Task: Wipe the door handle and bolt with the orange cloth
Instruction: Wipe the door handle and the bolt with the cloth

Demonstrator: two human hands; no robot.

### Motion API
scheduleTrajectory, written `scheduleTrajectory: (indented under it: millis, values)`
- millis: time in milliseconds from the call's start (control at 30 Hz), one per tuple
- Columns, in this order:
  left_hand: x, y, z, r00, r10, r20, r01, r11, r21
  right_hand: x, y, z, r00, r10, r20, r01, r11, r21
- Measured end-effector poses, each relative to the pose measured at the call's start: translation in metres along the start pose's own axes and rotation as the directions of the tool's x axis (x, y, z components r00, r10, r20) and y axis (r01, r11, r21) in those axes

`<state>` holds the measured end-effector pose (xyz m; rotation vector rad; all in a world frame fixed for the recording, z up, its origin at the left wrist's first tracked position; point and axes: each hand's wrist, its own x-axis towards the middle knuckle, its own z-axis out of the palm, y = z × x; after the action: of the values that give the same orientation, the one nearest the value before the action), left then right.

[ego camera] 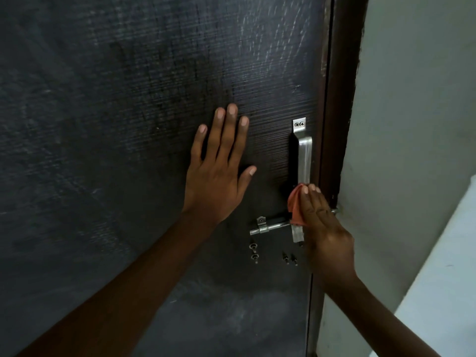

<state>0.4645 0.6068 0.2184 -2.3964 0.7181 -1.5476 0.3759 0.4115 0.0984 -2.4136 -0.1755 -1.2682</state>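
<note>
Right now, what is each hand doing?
Left hand: open, flat on the dark wooden door, holding nothing.
Right hand: closed on the orange cloth at the steel pull handle.

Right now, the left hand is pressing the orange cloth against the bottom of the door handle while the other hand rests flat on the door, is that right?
Not quite: the hands are swapped. The head view shows the right hand pressing the orange cloth against the bottom of the door handle, just above the bolt, while the left hand rests flat on the door.
</note>
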Motion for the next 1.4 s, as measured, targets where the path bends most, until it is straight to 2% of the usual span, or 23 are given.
scheduleTrajectory:
  millis: [67,267,367,600,733,833,967,1200,1400]
  values:
    - [0.001,0.001,0.001,1.000,-0.001,0.007,0.001,1.000,-0.003,0.004,0.000,-0.013,0.999,0.037,-0.033,-0.036,0.998,0.042]
    - [0.000,0.001,0.001,1.000,-0.018,0.012,0.018,1.000,0.001,0.085,-0.013,-0.044,0.938,0.054,-0.342,-0.005,0.990,0.142]
    - [0.000,0.003,0.001,1.000,-0.019,0.010,0.019,1.000,-0.002,0.097,-0.021,-0.028,0.958,0.015,-0.286,0.013,0.995,0.096]
    - [0.000,0.004,0.003,1.000,-0.020,0.011,0.020,1.000,0.016,0.043,-0.004,0.008,0.974,0.019,-0.225,-0.020,1.000,-0.001]
    - [0.000,0.004,0.001,1.000,-0.020,0.008,0.020,0.999,0.043,0.000,0.007,0.017,0.994,0.021,-0.103,-0.023,1.000,-0.012]
    - [-0.001,0.006,-0.001,1.000,-0.027,0.005,0.027,0.999,0.044,-0.014,0.014,0.016,0.996,0.090,-0.011,-0.089,0.995,0.049]
    - [-0.018,0.008,0.003,1.000,-0.029,0.011,0.029,0.999,0.033,-0.023,0.014,0.034,0.976,0.192,-0.102,-0.189,0.981,0.043]
    - [-0.037,0.006,0.011,1.000,-0.002,0.021,0.001,0.998,0.061,-0.059,-0.045,0.088,0.995,0.093,-0.048,-0.092,0.995,0.024]
    - [-0.038,0.005,0.014,1.000,-0.004,0.014,0.003,0.997,0.073,-0.047,-0.007,0.083,0.989,-0.147,0.017,0.147,0.987,-0.056]
